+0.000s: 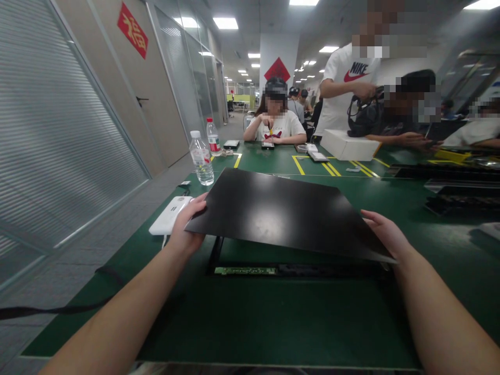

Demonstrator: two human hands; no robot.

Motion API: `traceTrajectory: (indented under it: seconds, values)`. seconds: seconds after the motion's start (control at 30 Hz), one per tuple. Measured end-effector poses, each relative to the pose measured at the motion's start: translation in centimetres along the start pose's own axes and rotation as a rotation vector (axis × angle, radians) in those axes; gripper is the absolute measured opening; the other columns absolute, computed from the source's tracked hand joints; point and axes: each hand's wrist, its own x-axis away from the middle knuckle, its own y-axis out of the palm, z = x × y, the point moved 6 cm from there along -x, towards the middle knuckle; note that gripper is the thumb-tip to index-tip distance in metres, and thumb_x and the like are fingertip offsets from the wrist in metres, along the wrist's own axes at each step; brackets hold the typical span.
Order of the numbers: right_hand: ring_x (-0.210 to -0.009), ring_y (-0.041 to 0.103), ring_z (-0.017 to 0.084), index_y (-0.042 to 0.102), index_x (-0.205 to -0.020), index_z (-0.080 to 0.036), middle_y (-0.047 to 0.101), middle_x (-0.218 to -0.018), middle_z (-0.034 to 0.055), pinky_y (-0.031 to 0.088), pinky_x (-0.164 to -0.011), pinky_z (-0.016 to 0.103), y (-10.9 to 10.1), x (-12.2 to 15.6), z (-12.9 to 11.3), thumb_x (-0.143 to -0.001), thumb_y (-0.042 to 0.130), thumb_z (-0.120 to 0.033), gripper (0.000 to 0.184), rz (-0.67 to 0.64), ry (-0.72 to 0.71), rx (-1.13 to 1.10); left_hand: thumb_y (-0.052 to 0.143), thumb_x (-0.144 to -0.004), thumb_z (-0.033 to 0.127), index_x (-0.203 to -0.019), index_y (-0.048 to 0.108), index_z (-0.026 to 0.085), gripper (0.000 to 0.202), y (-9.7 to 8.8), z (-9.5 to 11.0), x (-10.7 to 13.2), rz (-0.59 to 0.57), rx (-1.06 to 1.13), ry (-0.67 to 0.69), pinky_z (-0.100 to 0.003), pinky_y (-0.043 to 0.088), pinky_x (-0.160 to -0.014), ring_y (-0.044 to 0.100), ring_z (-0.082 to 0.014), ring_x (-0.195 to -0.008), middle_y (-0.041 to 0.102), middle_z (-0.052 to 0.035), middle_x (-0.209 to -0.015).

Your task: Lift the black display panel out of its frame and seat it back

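Observation:
A thin, glossy black panel [273, 213] is held up over the green table, tilted, with ceiling light reflected on it. My left hand [190, 224] grips its left edge, and my right hand [385, 234] holds its right edge. Most of my fingers are hidden beneath the panel. Under it lies a dark frame [332, 271], partly covered, with a narrow green circuit board [245, 271] along its near side. Just left of my left hand is a white power bank-like box [171, 214] with a cable.
Two water bottles [202, 161] stand at the left edge of the green table [281, 323]. A black strap [58, 309] hangs at the left. A white box [347, 145] sits at the far right. Dark strips [461, 200] lie at right. A person [291, 125] sits opposite.

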Motion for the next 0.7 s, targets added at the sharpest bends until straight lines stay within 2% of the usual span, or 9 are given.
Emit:
traceTrajectory:
  seconds: [0.1, 0.23, 0.3, 0.47, 0.57, 0.7]
  values:
    - [-0.077, 0.075, 0.029, 0.072, -0.115, -0.019, 0.078, -0.087, 0.0093, 0.06, -0.075, 0.045, 0.1, -0.1, 0.8, -0.091, 0.045, -0.037, 0.041, 0.035, 0.106, 0.067, 0.074, -0.061, 0.023, -0.091, 0.081, 0.016, 0.032, -0.2, 0.4, 0.2, 0.04, -0.037, 0.026, -0.027, 0.053, -0.059, 0.07, -0.0205, -0.067, 0.081, -0.0034, -0.086]
    - [-0.066, 0.07, 0.023, 0.073, -0.105, -0.016, 0.075, -0.076, 0.0099, 0.056, -0.066, 0.034, -1.1, -0.8, 0.6, -0.094, 0.042, -0.031, 0.037, 0.173, 0.064, 0.186, 0.077, -0.063, 0.026, -0.104, 0.08, 0.014, 0.042, 0.0, 0.6, 0.7, 0.023, -0.091, 0.035, -0.031, 0.058, -0.072, 0.074, -0.0282, -0.089, 0.081, -0.007, -0.097]
    - [-0.064, 0.068, 0.021, 0.073, -0.1, -0.015, 0.073, -0.075, 0.0106, 0.054, -0.063, 0.031, -1.8, -1.2, 0.5, -0.095, 0.042, -0.032, 0.036, 0.221, 0.031, 0.218, 0.078, -0.064, 0.027, -0.107, 0.079, 0.014, 0.045, 0.1, 0.8, 1.0, 0.004, -0.099, 0.05, -0.032, 0.058, -0.077, 0.074, -0.0299, -0.095, 0.081, -0.008, -0.099]
    - [-0.064, 0.066, 0.019, 0.067, -0.108, -0.015, 0.071, -0.077, 0.0105, 0.052, -0.058, 0.028, -2.7, -1.4, -0.1, -0.096, 0.042, -0.031, 0.032, 0.305, -0.068, 0.213, 0.079, -0.064, 0.027, -0.11, 0.079, 0.017, 0.047, 0.3, 0.8, 1.3, -0.007, -0.103, 0.066, -0.032, 0.058, -0.074, 0.074, -0.0292, -0.093, 0.081, -0.0064, -0.099]
    - [-0.064, 0.067, 0.02, 0.063, -0.114, -0.017, 0.071, -0.077, 0.0101, 0.053, -0.058, 0.029, -2.6, -0.9, -0.7, -0.096, 0.042, -0.03, 0.03, 0.351, -0.131, 0.206, 0.079, -0.065, 0.027, -0.108, 0.079, 0.017, 0.045, 0.1, 0.8, 1.3, 0.007, -0.109, 0.079, -0.03, 0.058, -0.072, 0.075, -0.0279, -0.091, 0.082, -0.0055, -0.097]
    - [-0.065, 0.07, 0.021, 0.06, -0.112, -0.018, 0.073, -0.075, 0.0119, 0.056, -0.062, 0.03, -2.1, -0.1, -1.2, -0.097, 0.039, -0.03, 0.029, 0.395, -0.158, 0.209, 0.078, -0.066, 0.027, -0.112, 0.078, 0.016, 0.047, 0.0, 0.5, 1.2, -0.007, -0.105, 0.078, -0.029, 0.057, -0.075, 0.074, -0.0265, -0.092, 0.081, -0.0062, -0.1]
